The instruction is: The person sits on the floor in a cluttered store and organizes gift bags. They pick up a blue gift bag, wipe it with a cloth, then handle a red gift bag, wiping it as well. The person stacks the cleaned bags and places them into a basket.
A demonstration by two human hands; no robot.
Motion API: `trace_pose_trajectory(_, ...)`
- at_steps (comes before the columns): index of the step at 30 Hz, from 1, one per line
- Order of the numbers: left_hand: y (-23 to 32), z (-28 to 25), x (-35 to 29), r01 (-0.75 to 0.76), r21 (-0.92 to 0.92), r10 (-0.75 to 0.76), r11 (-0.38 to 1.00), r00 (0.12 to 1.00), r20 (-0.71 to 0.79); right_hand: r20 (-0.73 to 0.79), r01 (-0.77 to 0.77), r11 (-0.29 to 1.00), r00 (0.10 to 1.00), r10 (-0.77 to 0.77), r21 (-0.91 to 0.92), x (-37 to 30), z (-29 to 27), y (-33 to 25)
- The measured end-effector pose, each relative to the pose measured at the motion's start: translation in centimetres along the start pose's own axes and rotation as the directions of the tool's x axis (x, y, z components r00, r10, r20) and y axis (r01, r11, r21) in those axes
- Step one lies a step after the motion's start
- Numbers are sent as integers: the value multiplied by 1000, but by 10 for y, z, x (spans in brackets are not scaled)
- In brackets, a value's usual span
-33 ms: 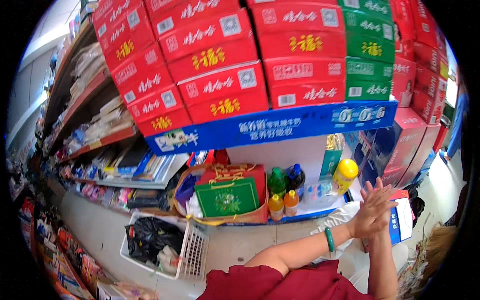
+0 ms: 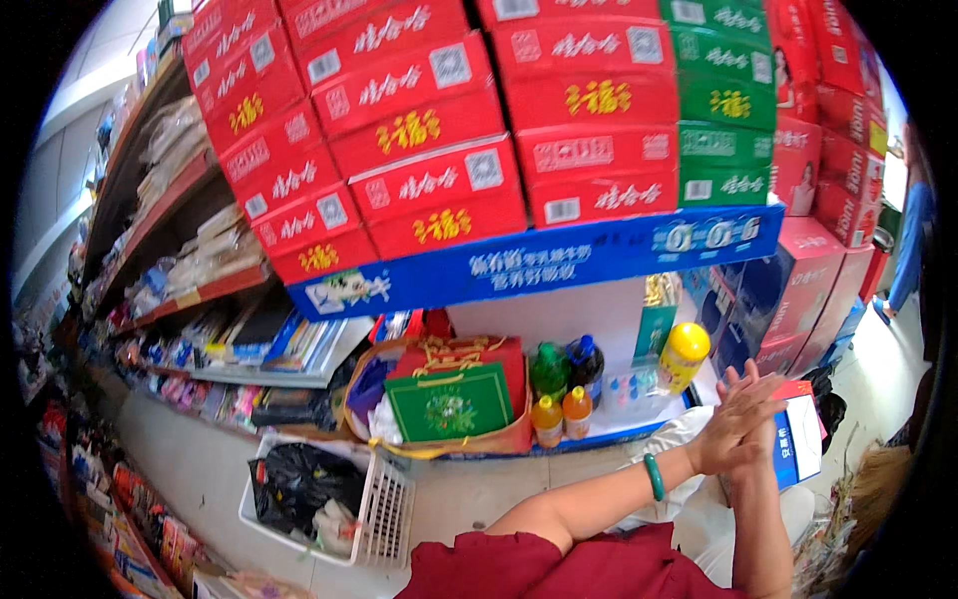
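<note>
My left hand, with a green bangle at its wrist, lies across my right hand. The palms face each other and touch, and the fingers are stretched out. Part of the right hand is hidden behind the left. Nothing shows between them. Just beside the hands sits a blue, white and red box. A yellow-capped yellow container stands a little beyond the fingertips.
Red cartons and green cartons are stacked over a blue-edged stand. Below are bottles and a green gift bag. A white basket holds a black bag. Shelves line the left; a person is at far right.
The view has tipped slightly, so the cartons and stand sit a little lower and further left. Both hands keep nearly the same pose, pressed together.
</note>
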State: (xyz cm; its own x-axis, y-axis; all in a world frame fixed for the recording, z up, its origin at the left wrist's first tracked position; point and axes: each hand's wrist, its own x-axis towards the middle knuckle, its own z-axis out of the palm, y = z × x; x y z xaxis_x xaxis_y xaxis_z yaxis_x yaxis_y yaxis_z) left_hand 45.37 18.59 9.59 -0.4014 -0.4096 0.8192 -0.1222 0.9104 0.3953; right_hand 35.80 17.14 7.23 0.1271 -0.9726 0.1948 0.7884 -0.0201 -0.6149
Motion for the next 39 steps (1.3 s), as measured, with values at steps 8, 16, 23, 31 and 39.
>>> trace_pose_trajectory(8, -82, 9, -14, 312, 434, -403, 845, 905, 134, 102, 192, 800, 981, -163, -568, -54, 62, -72)
trace_pose_trajectory(16, -116, 58, -50, 396, 317, -506, 862, 705, 497, 199, -122, -553, 852, -484, -824, -99, -96, -129)
trace_pose_trajectory(23, -108, 87, -5, 319, 578, -647, 751, 529, 549, -433, -467, 42, 780, -451, -883, -176, -207, -152)
trace_pose_trajectory(31, -189, 176, 16, 253, 346, -402, 903, 221, 888, -357, -412, 54, 711, -606, -910, -196, -227, -131)
trace_pose_trajectory(39, -131, 261, 57, -36, 369, -371, 929, -131, 919, -413, -694, -195, 604, -681, -693, -244, -155, -121)
